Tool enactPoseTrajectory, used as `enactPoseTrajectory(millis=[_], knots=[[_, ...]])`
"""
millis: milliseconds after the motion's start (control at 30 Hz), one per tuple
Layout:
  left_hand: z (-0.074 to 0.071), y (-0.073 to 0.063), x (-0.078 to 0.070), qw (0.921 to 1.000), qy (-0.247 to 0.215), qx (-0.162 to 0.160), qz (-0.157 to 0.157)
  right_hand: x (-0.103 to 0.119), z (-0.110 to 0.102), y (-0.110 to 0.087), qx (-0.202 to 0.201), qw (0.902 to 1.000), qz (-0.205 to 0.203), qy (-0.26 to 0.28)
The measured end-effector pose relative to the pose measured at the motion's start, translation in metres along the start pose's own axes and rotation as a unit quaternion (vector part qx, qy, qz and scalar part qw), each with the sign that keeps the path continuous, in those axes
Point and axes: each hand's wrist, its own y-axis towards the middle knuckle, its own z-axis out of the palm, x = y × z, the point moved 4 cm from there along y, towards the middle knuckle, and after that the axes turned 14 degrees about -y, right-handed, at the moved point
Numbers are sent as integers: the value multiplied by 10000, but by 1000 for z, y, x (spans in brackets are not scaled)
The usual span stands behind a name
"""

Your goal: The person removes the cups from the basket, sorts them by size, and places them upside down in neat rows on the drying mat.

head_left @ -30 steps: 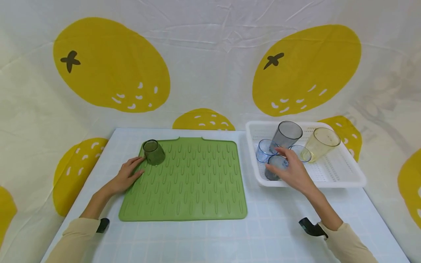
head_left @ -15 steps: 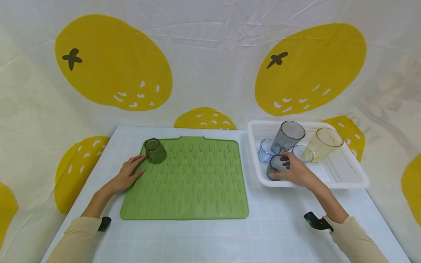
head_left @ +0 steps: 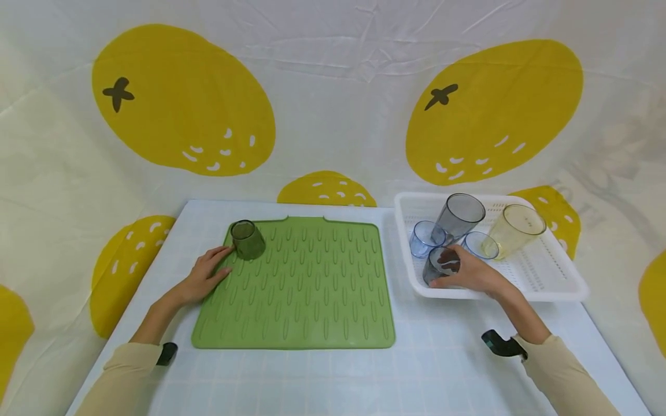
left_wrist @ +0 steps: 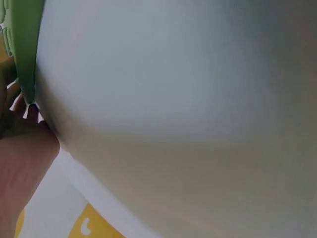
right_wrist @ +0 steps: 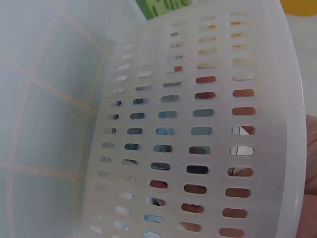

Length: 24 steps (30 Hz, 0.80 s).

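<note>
My left hand (head_left: 200, 277) rests at the left edge of a green ribbed mat (head_left: 312, 300), its fingers relaxed. A small dark see-through glass (head_left: 250, 241) stands at the mat's back left corner, close by the forefinger; whether they touch is unclear. In the left wrist view part of that hand (left_wrist: 22, 134) lies against the mat's edge. On the right, my right hand (head_left: 473, 273) reaches into a white basket (head_left: 546, 293) and grips a small grey glass (head_left: 433, 268) between thumb and fingers. The basket's slotted wall (right_wrist: 267, 99) largely hides this hand in the right wrist view.
Around the gripped glass, the basket also holds a small blue glass (head_left: 420, 242), a tall grey glass (head_left: 455, 222), another low bluish glass (head_left: 473, 245) and a tall yellow glass (head_left: 512, 234). A pale checked cloth (head_left: 291, 381) covers the table. Behind hangs a fruit-patterned curtain (head_left: 333, 115).
My right hand has lowered over the small grey glass and its thumb and fingers have closed on it. My left hand stays at the mat. The head view has shifted slightly.
</note>
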Motion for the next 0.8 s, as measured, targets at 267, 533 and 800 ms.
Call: enactPoseTrajectory(millis=[267,533,800], knots=[[-3,3,-8,9996,9,203,-214,1,-5,-6,-309,9995,-7,11],[-11,2,-14,9905,-603,320,-1194,3,-9,-12,-644,9970,-180,394],[-19,9,-35,9859,-767,37,-1488,9,-16,-18,-1067,9874,-315,1122]])
